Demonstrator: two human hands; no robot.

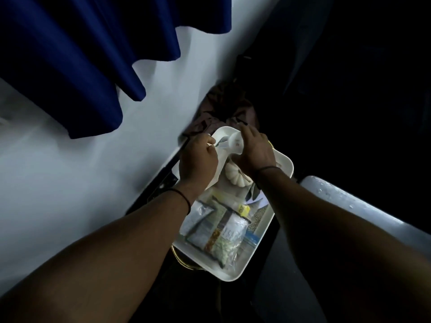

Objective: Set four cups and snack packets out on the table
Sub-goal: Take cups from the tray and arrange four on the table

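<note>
A white rectangular tray sits low in a dim gap beside a white wall. Several clear snack packets lie in its near half. A white ribbed cup lies on its side in the middle of the tray. At the far end my right hand grips a white cup. My left hand pinches a second white cup with a green leaf print, which touches the first one. Both cups are partly hidden by my fingers.
A white wall runs along the left, with a dark blue curtain hanging over it. Crumpled brown cloth lies beyond the tray. A pale grey surface edge lies to the right. A gold metal rim shows under the tray.
</note>
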